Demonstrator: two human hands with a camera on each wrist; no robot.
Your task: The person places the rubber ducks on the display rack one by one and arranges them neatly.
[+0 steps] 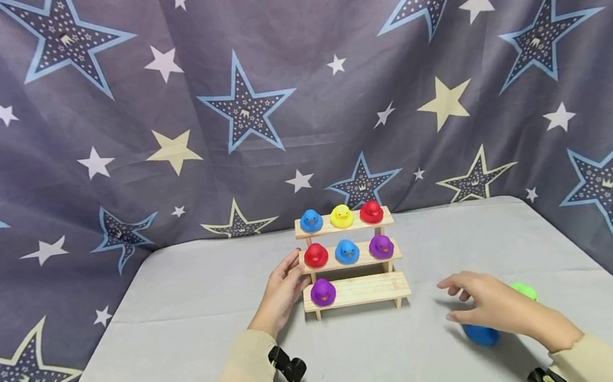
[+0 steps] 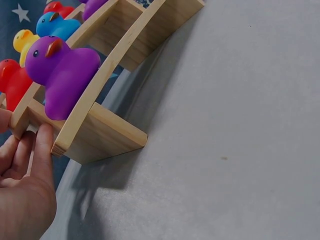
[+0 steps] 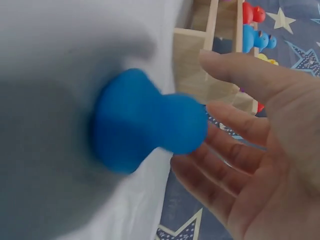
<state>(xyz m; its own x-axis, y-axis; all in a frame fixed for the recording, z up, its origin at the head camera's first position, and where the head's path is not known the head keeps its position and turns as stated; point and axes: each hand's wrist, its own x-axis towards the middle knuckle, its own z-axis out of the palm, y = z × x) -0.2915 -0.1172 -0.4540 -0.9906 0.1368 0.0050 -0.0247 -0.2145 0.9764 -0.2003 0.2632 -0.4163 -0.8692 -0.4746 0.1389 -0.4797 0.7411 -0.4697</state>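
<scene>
A three-tier wooden rack (image 1: 365, 289) bears several rubber ducks. My left hand (image 1: 282, 290) grips its left side at the middle shelf, fingertips at the shelf end in the left wrist view. On the bottom shelf a purple duck (image 1: 323, 292) sits at the left end. Blue, yellow and red ducks line the top shelf; red, blue and purple ones stand on the middle shelf. At the right, my right hand (image 1: 492, 302) hovers over a blue duck (image 3: 145, 122) on the table, fingers spread and loosely bent around its head, holding nothing.
A green duck (image 1: 525, 290) shows partly behind my right hand. The grey-white table (image 1: 380, 365) runs back to a purple-grey star-patterned curtain (image 1: 291, 87), with the rack standing near the back. Black wrist straps with cameras sit on both sleeves.
</scene>
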